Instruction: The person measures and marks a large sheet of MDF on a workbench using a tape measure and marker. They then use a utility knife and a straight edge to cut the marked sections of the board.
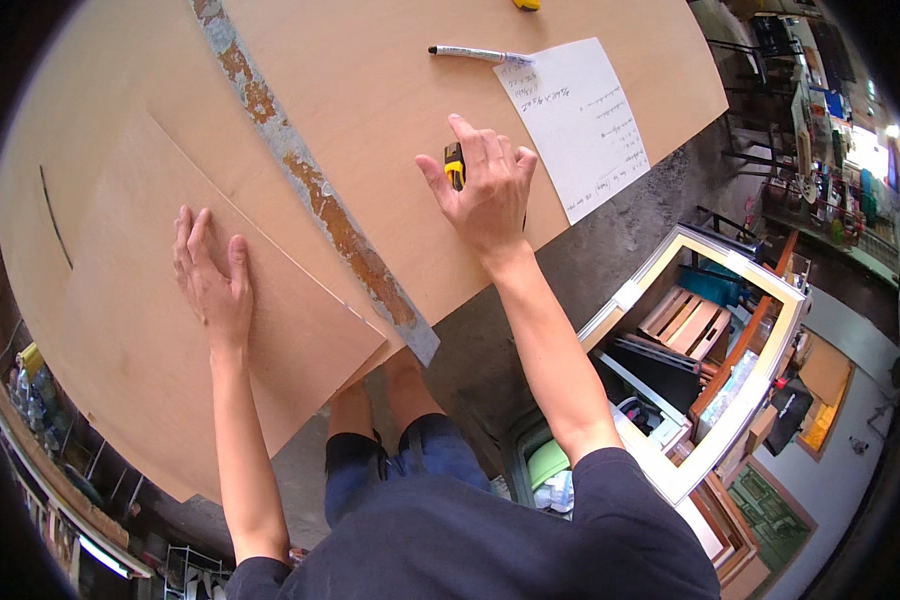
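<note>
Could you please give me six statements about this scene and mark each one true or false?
1. The left hand rests on a thin wooden sheet. True.
2. The long strip is one even colour. False: it is mottled brown and grey.
3. The pen lies left of the strip. False: it lies to the right, one end at the paper.
4. The right hand is at a black and yellow tape measure. True.
5. The paper is blank. False: it bears handwriting.
6. Both sleeves are dark. True.
</note>
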